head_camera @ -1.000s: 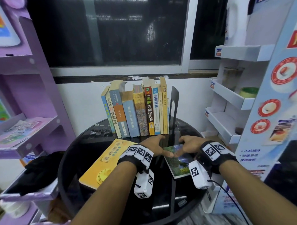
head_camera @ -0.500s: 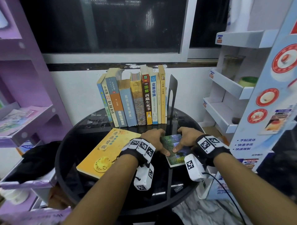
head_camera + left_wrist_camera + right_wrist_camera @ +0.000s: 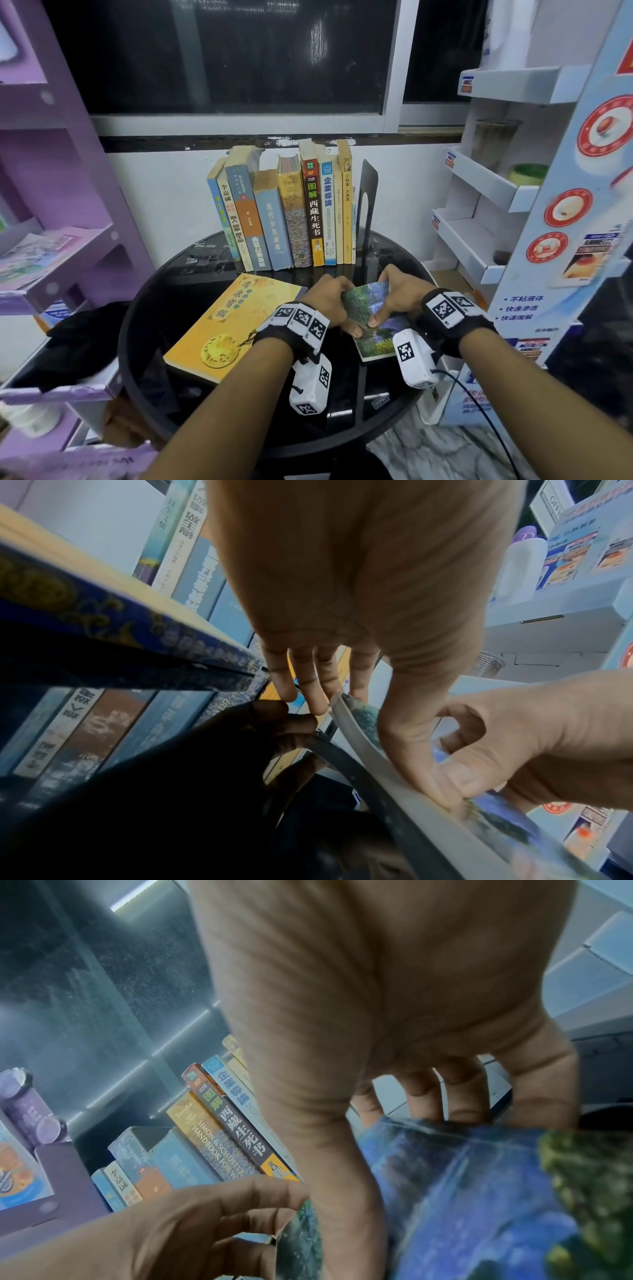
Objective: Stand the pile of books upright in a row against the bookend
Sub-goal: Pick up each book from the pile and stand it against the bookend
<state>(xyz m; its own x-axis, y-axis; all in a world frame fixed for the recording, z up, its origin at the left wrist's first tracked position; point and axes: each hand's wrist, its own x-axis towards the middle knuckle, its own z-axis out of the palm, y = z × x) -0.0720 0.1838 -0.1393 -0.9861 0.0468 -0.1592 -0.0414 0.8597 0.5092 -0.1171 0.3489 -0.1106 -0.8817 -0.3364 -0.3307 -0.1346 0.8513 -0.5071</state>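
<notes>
A small book with a green-and-blue landscape cover [image 3: 368,308] is tilted, its far edge raised and its near edge low by the round black table [image 3: 191,394]. My left hand [image 3: 330,305] grips its left side, thumb on the cover [image 3: 400,737]. My right hand [image 3: 397,296] grips the right side, fingers over the far edge [image 3: 342,1137]. A large yellow book [image 3: 236,322] lies flat to the left. Several books [image 3: 284,212] stand in a row against the black bookend [image 3: 368,202].
A purple shelf unit [image 3: 68,240] stands close on the left with a black cloth [image 3: 85,335] on its lower level. A white display rack [image 3: 496,192] is on the right. Behind the row are a white wall and a dark window.
Both hands have gone from resting on the flat small book to gripping its sides. Its far edge has come up off the table.
</notes>
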